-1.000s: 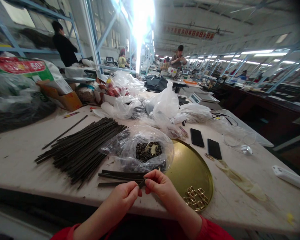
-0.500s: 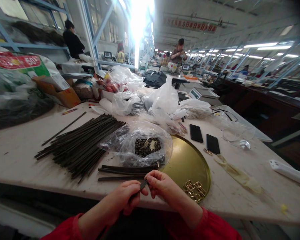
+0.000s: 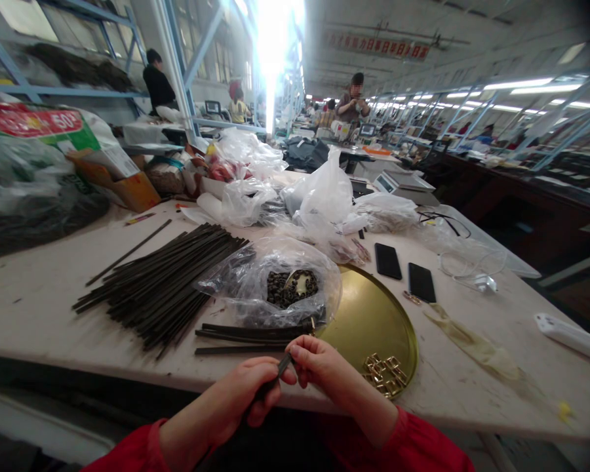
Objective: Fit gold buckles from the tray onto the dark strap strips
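My left hand (image 3: 246,393) is closed around a thin black strip (image 3: 275,375) at the near edge of the table. My right hand (image 3: 319,367) pinches the strip's upper end, fingertip to fingertip with the left. Just beyond them lie a few more black strips (image 3: 246,334). A clear plastic bag (image 3: 275,282) holding small dark metal pieces sits behind those. To the right is a round brass tray (image 3: 368,321) with several gold buckles (image 3: 386,375) at its near rim. A large pile of long black strips (image 3: 162,282) lies to the left.
Two black phones (image 3: 404,270) lie beyond the tray, with a white cable (image 3: 472,275) and a white power strip (image 3: 570,334) to the right. Plastic bags (image 3: 319,196) and a cardboard box (image 3: 122,183) crowd the back of the table. Other people work at distant benches.
My hands have drawn slightly nearer to me with the strip, off the table's edge. The left hand's grip has slid down the strip. The view has shifted a little.
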`<move>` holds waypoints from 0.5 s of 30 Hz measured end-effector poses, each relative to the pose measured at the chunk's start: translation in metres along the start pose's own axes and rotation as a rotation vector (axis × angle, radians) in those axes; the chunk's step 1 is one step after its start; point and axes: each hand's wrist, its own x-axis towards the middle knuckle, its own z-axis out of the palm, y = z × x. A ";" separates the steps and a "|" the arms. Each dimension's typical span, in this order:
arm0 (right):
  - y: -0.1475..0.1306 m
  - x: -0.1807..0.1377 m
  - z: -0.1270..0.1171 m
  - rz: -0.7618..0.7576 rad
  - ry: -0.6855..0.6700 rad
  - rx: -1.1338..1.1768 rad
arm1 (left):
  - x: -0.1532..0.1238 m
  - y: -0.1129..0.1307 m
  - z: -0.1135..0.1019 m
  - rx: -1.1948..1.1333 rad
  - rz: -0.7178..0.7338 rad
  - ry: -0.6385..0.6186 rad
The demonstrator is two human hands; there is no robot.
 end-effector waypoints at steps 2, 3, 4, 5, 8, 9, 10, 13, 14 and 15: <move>0.002 0.000 -0.001 0.001 -0.004 0.007 | 0.000 -0.001 -0.001 0.010 -0.004 -0.002; 0.003 0.001 -0.002 0.001 -0.001 0.010 | 0.000 -0.001 -0.001 0.019 -0.002 -0.005; 0.004 0.001 -0.002 0.000 0.003 0.010 | 0.000 -0.002 0.000 0.032 0.006 -0.008; 0.005 0.001 -0.002 -0.005 0.009 0.008 | 0.000 -0.002 0.000 0.054 0.019 -0.007; 0.005 0.001 0.000 -0.050 0.025 -0.015 | 0.005 -0.006 0.002 0.175 0.073 0.030; 0.005 0.001 0.001 -0.072 0.032 -0.027 | 0.007 -0.007 0.002 0.225 0.105 0.056; 0.004 0.001 0.002 -0.093 0.040 -0.038 | 0.010 -0.008 0.002 0.269 0.137 0.082; 0.004 0.000 0.006 -0.134 0.061 -0.052 | 0.019 -0.011 0.001 0.340 0.217 0.146; 0.005 0.000 0.007 -0.147 0.063 -0.059 | 0.020 -0.012 0.001 0.350 0.230 0.162; 0.006 0.000 0.008 -0.164 0.067 -0.067 | 0.021 -0.012 0.000 0.361 0.240 0.177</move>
